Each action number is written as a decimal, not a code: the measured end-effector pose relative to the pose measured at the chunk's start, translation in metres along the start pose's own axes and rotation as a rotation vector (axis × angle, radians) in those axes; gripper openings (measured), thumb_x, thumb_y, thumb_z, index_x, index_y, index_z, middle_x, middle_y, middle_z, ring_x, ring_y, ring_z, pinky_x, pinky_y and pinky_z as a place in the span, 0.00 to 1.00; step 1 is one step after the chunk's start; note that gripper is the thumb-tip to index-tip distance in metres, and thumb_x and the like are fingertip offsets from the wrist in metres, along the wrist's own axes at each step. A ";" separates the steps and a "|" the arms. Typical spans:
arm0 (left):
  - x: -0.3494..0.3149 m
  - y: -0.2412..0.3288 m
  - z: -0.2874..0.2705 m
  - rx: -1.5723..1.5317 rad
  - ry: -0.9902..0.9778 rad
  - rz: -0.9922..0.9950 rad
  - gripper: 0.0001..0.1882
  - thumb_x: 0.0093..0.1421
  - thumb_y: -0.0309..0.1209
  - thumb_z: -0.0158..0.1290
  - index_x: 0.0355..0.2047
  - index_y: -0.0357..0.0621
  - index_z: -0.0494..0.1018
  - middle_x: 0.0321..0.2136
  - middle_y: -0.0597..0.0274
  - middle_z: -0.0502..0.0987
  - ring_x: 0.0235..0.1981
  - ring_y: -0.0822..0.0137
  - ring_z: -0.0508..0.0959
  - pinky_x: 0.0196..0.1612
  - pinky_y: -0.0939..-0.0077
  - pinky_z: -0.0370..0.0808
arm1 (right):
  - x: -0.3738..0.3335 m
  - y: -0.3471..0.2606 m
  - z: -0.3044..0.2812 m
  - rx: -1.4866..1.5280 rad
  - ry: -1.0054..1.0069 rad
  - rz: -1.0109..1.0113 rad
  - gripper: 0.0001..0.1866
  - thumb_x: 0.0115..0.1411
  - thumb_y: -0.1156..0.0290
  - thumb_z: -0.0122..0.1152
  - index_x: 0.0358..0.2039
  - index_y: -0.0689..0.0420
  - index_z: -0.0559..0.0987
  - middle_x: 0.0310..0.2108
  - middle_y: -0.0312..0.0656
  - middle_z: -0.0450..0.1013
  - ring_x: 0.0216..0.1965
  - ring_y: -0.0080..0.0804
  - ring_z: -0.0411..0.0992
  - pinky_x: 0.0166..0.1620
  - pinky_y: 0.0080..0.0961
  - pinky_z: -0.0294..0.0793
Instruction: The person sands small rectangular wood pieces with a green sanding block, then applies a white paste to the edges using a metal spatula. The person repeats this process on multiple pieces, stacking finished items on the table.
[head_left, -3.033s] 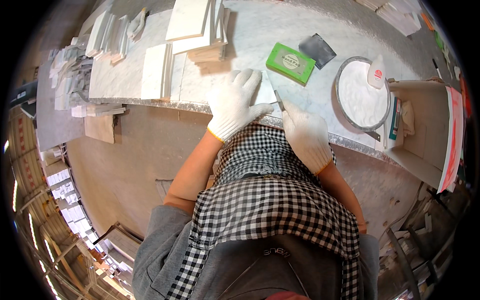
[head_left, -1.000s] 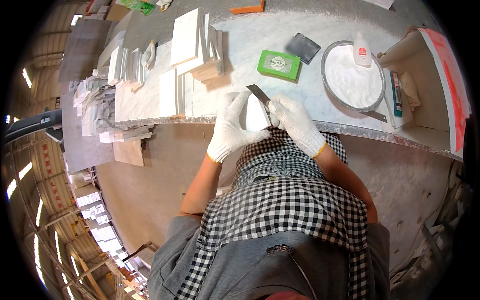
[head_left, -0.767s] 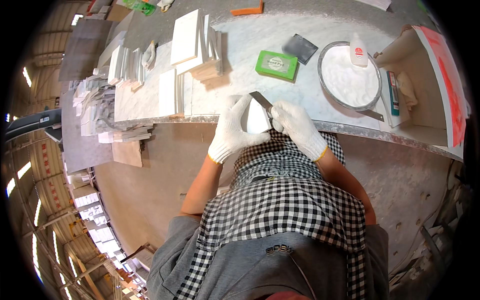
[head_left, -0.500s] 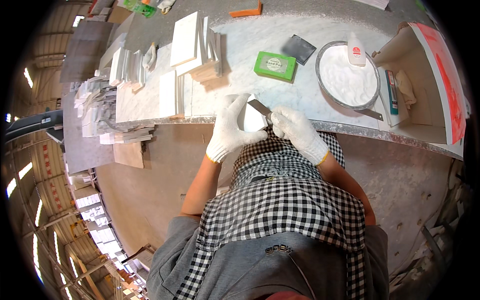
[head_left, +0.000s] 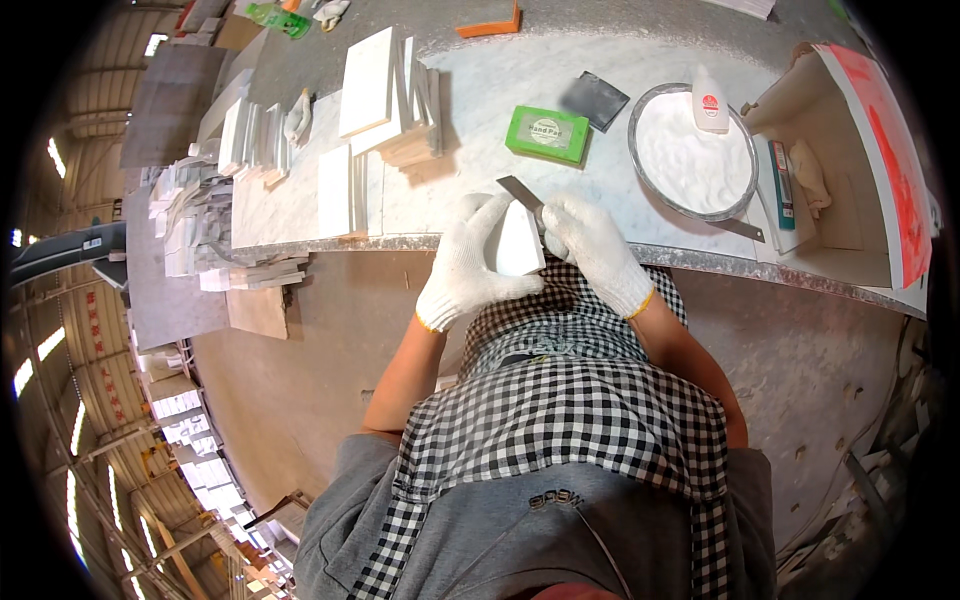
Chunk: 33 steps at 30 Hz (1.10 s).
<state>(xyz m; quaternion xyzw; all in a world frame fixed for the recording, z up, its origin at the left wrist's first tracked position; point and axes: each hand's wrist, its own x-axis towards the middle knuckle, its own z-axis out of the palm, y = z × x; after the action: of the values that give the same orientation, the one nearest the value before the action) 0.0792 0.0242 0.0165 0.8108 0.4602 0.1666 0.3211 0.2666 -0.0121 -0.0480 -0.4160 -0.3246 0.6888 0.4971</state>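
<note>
The tile [head_left: 520,245] is gripped at its left side by the left hand [head_left: 462,262], with the thumb stretched along its near end. The blade [head_left: 521,192] is clasped in the fist of the right hand [head_left: 590,240]; whether the tile is also touched by that hand cannot be told. Both hands are covered by white knitted gloves with yellow cuffs.

The tile is held between the hands, on the near side of the green block [head_left: 546,136]. It is plain white and thick-edged. A straight edge is shown along its right side, ended by a sharp near corner; its left part is hidden by the glove. The blade is dark, flat and slant-ended, tilted up and leftward beside the tile's far end; contact between them cannot be made out.

Just beyond and right of the green block, a black sheet [head_left: 594,101] is laid. Farther right of it, white powder [head_left: 690,160] is held in a round bowl [head_left: 633,150], with a white bottle [head_left: 711,105] set at the far side. Beyond the bowl, rightward from the block, a carton [head_left: 850,190] is placed. Left of the block, white slabs [head_left: 368,85] are stacked, and an orange bar [head_left: 488,22] is seen well beyond it.
</note>
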 end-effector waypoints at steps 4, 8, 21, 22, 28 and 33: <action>0.002 -0.009 0.000 0.067 -0.009 0.018 0.51 0.31 0.43 0.74 0.58 0.37 0.71 0.49 0.46 0.73 0.53 0.50 0.74 0.56 0.58 0.73 | -0.010 0.003 0.005 -0.063 -0.013 0.002 0.13 0.73 0.65 0.50 0.40 0.60 0.77 0.23 0.28 0.63 0.24 0.15 0.60 0.27 0.18 0.61; 0.001 -0.020 0.003 0.035 0.056 -0.004 0.51 0.30 0.43 0.74 0.58 0.38 0.71 0.50 0.47 0.73 0.53 0.50 0.73 0.57 0.58 0.73 | -0.019 0.004 0.007 0.011 -0.054 0.047 0.13 0.73 0.65 0.49 0.40 0.61 0.77 0.22 0.27 0.63 0.24 0.14 0.60 0.27 0.18 0.61; 0.001 -0.012 0.001 0.027 0.022 0.003 0.52 0.32 0.44 0.74 0.60 0.38 0.70 0.50 0.47 0.73 0.53 0.50 0.73 0.57 0.58 0.73 | -0.018 0.007 0.007 -0.012 -0.049 0.053 0.14 0.74 0.61 0.51 0.42 0.60 0.76 0.22 0.26 0.62 0.22 0.13 0.58 0.25 0.14 0.57; 0.001 -0.013 0.002 0.028 0.032 -0.003 0.52 0.32 0.44 0.74 0.60 0.38 0.70 0.50 0.47 0.73 0.53 0.50 0.74 0.57 0.58 0.73 | -0.018 0.008 0.007 0.010 -0.051 0.043 0.15 0.74 0.60 0.51 0.42 0.60 0.76 0.22 0.26 0.62 0.22 0.13 0.58 0.25 0.14 0.56; 0.002 -0.009 0.002 0.021 0.026 -0.028 0.52 0.32 0.44 0.75 0.60 0.37 0.71 0.50 0.46 0.74 0.52 0.51 0.75 0.55 0.59 0.75 | -0.021 0.008 0.009 0.062 -0.028 0.045 0.15 0.74 0.61 0.50 0.41 0.60 0.76 0.22 0.26 0.61 0.21 0.13 0.56 0.24 0.15 0.56; 0.004 -0.007 0.002 -0.001 0.026 -0.023 0.52 0.32 0.44 0.75 0.59 0.37 0.71 0.49 0.45 0.74 0.51 0.51 0.76 0.54 0.59 0.75 | -0.022 0.010 0.005 0.101 -0.064 0.048 0.17 0.74 0.57 0.52 0.42 0.60 0.76 0.22 0.26 0.61 0.21 0.13 0.56 0.24 0.15 0.54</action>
<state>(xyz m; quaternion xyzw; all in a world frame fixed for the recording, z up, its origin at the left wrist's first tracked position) 0.0775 0.0294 0.0102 0.8031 0.4735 0.1739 0.3172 0.2613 -0.0357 -0.0488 -0.3757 -0.2954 0.7290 0.4902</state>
